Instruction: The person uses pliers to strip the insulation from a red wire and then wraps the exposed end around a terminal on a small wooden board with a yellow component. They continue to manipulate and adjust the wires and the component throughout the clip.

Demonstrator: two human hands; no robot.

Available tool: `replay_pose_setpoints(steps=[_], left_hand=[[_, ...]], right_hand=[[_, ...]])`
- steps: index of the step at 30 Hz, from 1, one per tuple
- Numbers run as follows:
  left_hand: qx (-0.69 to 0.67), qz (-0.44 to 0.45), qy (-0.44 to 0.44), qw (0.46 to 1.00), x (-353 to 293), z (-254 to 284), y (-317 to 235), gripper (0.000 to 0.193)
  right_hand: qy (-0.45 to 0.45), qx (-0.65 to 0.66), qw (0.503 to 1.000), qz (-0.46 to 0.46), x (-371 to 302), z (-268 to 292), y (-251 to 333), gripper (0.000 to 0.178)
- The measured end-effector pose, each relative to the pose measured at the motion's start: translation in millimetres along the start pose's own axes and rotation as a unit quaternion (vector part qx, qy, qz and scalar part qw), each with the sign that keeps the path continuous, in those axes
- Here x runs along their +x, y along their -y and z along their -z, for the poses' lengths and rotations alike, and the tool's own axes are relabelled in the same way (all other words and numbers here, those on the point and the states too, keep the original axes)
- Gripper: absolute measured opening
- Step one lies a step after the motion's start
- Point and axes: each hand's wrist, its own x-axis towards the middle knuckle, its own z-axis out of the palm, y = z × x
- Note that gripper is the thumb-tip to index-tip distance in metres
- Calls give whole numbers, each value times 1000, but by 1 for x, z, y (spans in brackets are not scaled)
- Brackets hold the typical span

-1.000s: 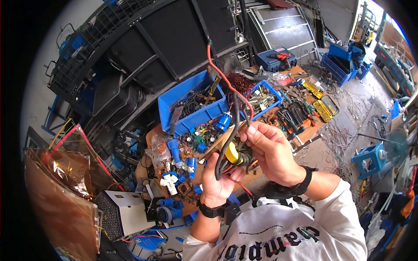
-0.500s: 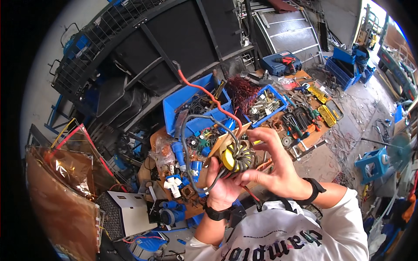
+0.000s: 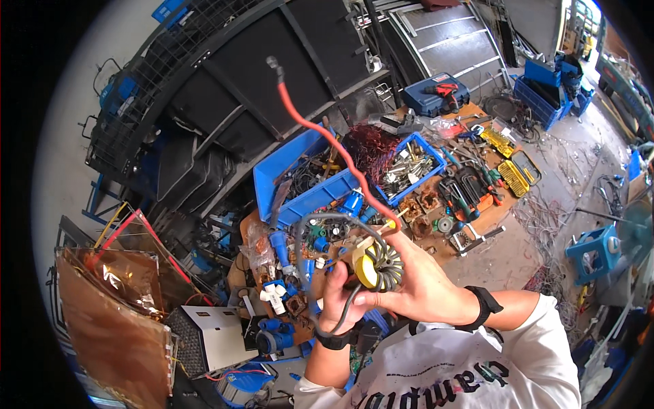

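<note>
A ring-shaped coil [image 3: 385, 268], yellow cored and wound with dark cable, is held up over the bench between my two hands. My right hand [image 3: 428, 285] grips its right side, thumb across the lower front and fingertips at the top. Against its lower left, my left hand [image 3: 335, 304] supports it with the thumb raised; some of those fingers are hidden. A thick red cable [image 3: 338, 146] rises from the top of the coil to the upper left and ends in a metal lug [image 3: 273, 63]. Grey cable [image 3: 300, 252] loops around on the left.
Behind the coil stand a blue bin [image 3: 317, 198] of cables and a blue tray [image 3: 407, 167] of metal parts. Hand tools lie on the wooden bench [image 3: 490, 191] to the right, near a blue tool case [image 3: 436, 93]. Copper-brown sheets [image 3: 116, 334] stand at left.
My right hand has closed from a spread pose onto the coil. The red cable's free end has swung up and nearer. The coil sits slightly lower and farther right in view.
</note>
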Motion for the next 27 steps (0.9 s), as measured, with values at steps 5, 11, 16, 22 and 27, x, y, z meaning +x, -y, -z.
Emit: replay_pose_setpoints(steps=[5, 11, 16, 22, 27], left_hand=[[82, 21, 16, 996, 21, -38, 4, 73], [441, -82, -121, 886, 10, -75, -7, 57], [490, -243, -92, 832, -7, -110, -7, 45], [536, -180, -134, 814, 7, -137, 10, 30], [615, -230, -83, 750, 19, -144, 3, 15]], right_hand=[[-8, 45, 999, 24, 3, 39, -15, 74], [-99, 92, 986, 101, 3, 76, -27, 60], [-113, 83, 987, 75, 1, 93, -38, 60], [-133, 121, 974, 139, 0, 93, -40, 61], [-139, 114, 970, 162, -4, 95, -41, 67]])
